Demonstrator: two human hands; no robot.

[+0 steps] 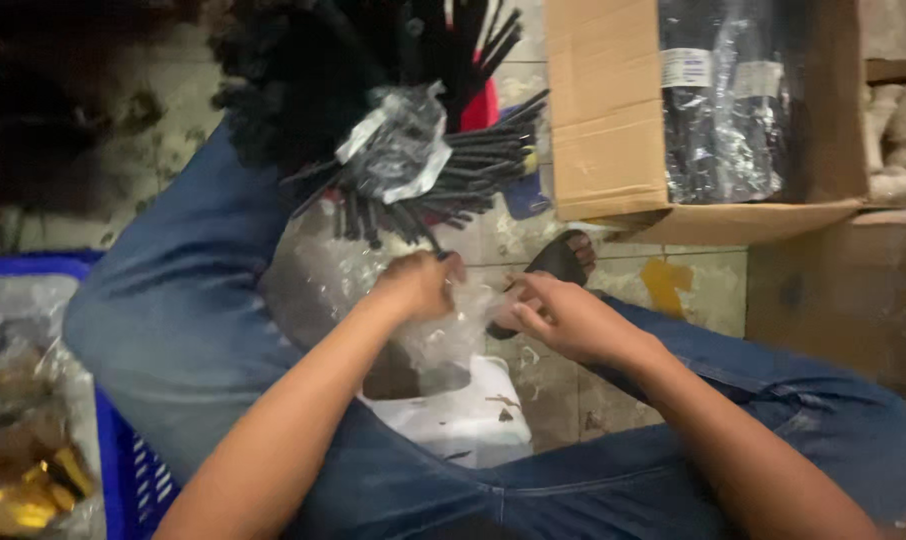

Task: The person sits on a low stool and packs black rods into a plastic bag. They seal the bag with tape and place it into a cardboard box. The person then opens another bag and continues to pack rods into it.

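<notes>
Stretching between left hand (pixel 416 285) and right hand (pixel 563 315): clear plastic bag (pixel 453 340).

The person wears blue denim jeans (pixel 183 300), a black sandal (pixel 553 262), and has bare, sleeveless forearms.

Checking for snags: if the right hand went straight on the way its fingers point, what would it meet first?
The right hand points left, toward the clear plastic bag it is already touching; just beyond that is the left hand. Depth is hard to judge.
</notes>
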